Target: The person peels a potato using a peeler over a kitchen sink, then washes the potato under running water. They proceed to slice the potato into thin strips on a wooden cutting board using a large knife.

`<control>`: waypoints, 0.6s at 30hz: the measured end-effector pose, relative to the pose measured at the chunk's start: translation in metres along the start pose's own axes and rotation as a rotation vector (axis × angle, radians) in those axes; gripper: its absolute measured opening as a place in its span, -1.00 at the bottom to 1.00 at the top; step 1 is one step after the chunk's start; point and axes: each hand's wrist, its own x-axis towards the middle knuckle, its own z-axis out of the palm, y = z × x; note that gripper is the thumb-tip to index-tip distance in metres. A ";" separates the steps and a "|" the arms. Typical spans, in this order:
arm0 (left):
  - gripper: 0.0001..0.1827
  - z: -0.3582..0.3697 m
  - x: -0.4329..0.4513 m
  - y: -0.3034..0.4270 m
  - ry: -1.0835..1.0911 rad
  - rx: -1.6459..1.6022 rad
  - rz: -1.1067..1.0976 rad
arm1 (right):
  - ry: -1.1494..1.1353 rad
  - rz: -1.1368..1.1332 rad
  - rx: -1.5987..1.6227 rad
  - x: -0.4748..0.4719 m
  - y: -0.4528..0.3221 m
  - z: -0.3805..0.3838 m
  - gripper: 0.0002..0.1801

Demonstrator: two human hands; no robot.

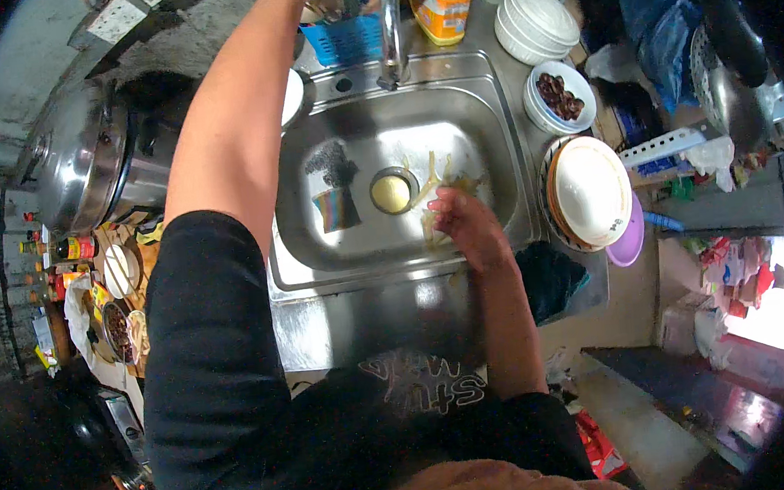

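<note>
My right hand [466, 225] hovers blurred over the right half of a stainless steel sink [381, 111]. Its fingers are loosely curled beside pale yellowish strands of wet residue [432, 171]; whether they hold anything is unclear. My left arm [231, 126] reaches up past the faucet side, and its hand is cut off at the top edge. In the basin lie a dark mesh scouring pad [332, 164] and a striped sponge [336, 210]. A pale yellow round piece [391, 194] sits in the drain. The faucet [390, 31] stands at the back rim.
On the right are stacked white bowls [537, 23], a bowl of dark brown pieces [560, 97], stacked plates [593, 191] and a dark cloth [552, 281]. Behind are a blue basket [343, 40] and a yellow bottle [444, 6]. A large metal pot [81, 159] stands left.
</note>
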 end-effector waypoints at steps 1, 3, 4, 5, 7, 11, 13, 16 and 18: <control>-0.62 0.014 0.005 -0.009 0.046 0.054 0.020 | 0.019 0.017 0.007 -0.004 0.002 -0.003 -0.57; -0.63 0.032 0.031 -0.033 -0.058 0.078 0.015 | 0.038 0.011 -0.035 -0.007 0.001 -0.002 -0.55; -0.64 0.038 0.030 -0.035 0.074 0.103 0.011 | 0.056 0.004 -0.057 -0.008 0.000 -0.003 -0.55; -0.64 0.041 0.032 -0.035 0.208 0.129 0.008 | 0.075 0.010 -0.173 -0.011 0.002 -0.008 -0.58; -0.66 0.012 0.027 -0.026 0.050 -0.249 0.094 | 0.093 0.010 -0.412 -0.014 -0.001 -0.015 -0.64; -0.66 -0.004 0.030 -0.038 0.288 0.159 0.342 | 0.210 0.067 -0.573 -0.014 -0.004 -0.022 -0.61; -0.67 -0.011 -0.010 -0.034 0.404 -0.105 0.311 | 0.267 0.022 -0.618 -0.014 -0.005 -0.029 -0.61; -0.65 0.013 -0.066 -0.102 0.346 -0.550 0.173 | 0.361 -0.086 -0.709 -0.012 -0.006 -0.036 -0.61; -0.75 0.037 -0.139 -0.112 0.189 -0.677 0.074 | 0.439 -0.136 -0.674 -0.011 -0.003 -0.041 -0.57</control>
